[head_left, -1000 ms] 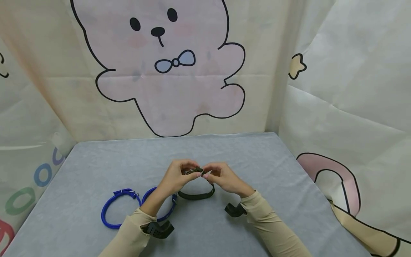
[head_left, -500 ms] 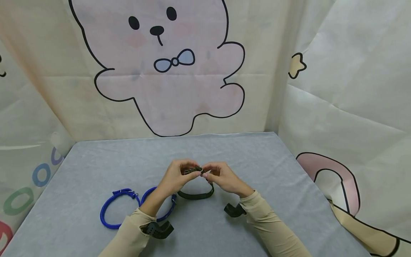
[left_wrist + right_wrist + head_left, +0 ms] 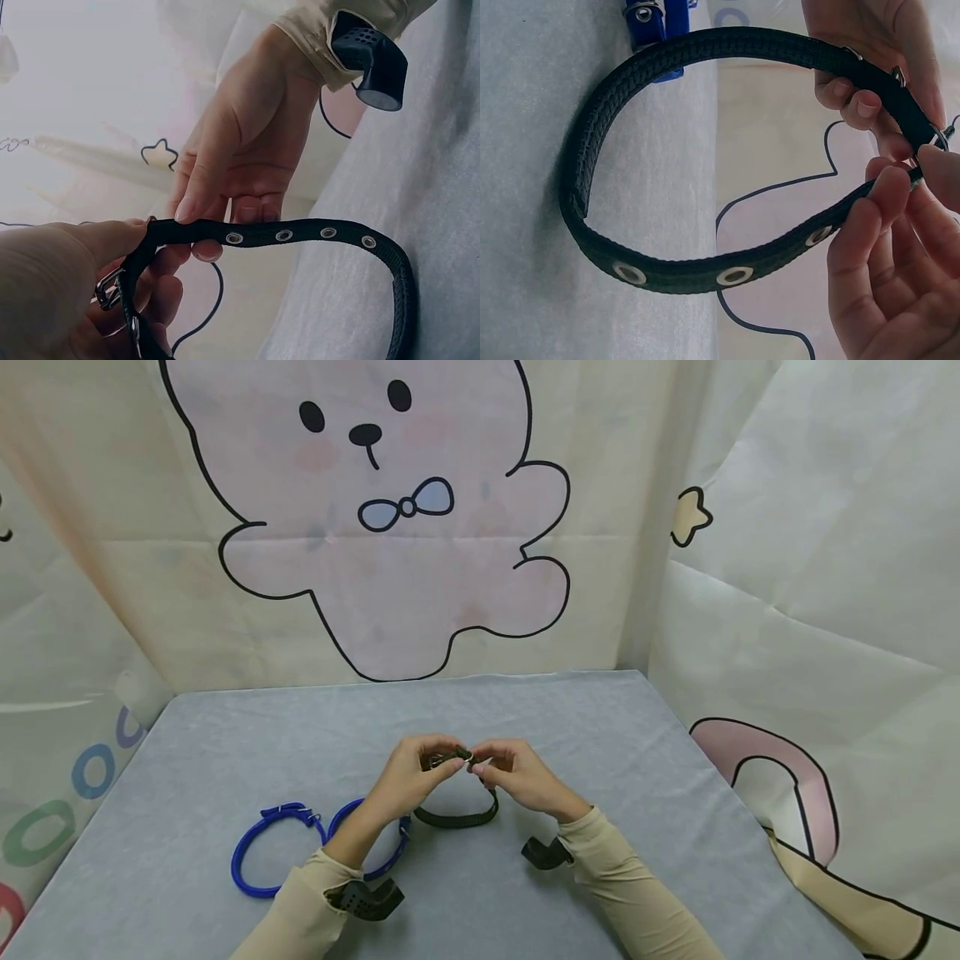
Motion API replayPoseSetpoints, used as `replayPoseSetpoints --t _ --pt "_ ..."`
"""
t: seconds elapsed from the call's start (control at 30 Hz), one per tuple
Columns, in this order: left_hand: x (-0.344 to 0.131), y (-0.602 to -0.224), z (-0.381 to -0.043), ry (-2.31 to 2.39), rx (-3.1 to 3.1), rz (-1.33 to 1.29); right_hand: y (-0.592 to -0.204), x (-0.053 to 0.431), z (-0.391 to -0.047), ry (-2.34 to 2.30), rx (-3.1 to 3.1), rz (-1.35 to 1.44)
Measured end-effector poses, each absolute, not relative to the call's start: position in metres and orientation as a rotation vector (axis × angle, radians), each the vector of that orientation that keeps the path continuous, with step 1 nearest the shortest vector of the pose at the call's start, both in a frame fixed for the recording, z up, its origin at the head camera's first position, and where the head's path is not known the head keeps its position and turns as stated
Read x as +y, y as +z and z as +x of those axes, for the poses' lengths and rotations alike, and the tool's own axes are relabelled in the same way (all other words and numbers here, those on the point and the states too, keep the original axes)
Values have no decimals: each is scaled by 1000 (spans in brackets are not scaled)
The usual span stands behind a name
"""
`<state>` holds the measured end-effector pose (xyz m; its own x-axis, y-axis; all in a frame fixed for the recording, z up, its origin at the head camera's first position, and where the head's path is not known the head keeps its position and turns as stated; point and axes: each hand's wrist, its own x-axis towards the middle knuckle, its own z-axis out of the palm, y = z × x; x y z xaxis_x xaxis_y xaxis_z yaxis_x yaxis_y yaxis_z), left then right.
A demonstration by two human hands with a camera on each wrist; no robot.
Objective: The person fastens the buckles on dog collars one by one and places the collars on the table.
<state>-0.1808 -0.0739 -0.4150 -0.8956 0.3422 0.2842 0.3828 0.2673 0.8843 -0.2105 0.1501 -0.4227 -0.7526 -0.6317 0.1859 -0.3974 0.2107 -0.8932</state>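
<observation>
Both hands hold a dark green pet collar (image 3: 457,819) just above the table, its lower loop hanging towards the cloth. My left hand (image 3: 405,781) grips the end with the metal buckle (image 3: 109,289) between thumb and fingers. Between thumb and fingertips, my right hand (image 3: 528,777) pinches the other end, where metal eyelets (image 3: 735,276) line the strap. The two ends meet at a metal ring (image 3: 939,138) between the fingertips. Fingers hide the strap's tip, so I cannot tell whether it passes through the metal.
Two blue collars lie looped on the grey-clothed table (image 3: 600,727): one at the left (image 3: 238,860), the other (image 3: 386,866) partly behind my left forearm. Printed curtains (image 3: 585,593) stand behind and beside the table. Each wrist wears a black camera mount (image 3: 371,900).
Almost nothing differs: the hands keep their hold on the dark green collar's two ends at the same place. The head view has shifted very slightly.
</observation>
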Motion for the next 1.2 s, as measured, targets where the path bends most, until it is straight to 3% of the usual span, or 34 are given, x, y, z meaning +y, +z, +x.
replayPoseSetpoints --t 1.2 --pt "-70 -415 -179 -1706 -2484 -634 -424 145 -206 -1654 2206 -921"
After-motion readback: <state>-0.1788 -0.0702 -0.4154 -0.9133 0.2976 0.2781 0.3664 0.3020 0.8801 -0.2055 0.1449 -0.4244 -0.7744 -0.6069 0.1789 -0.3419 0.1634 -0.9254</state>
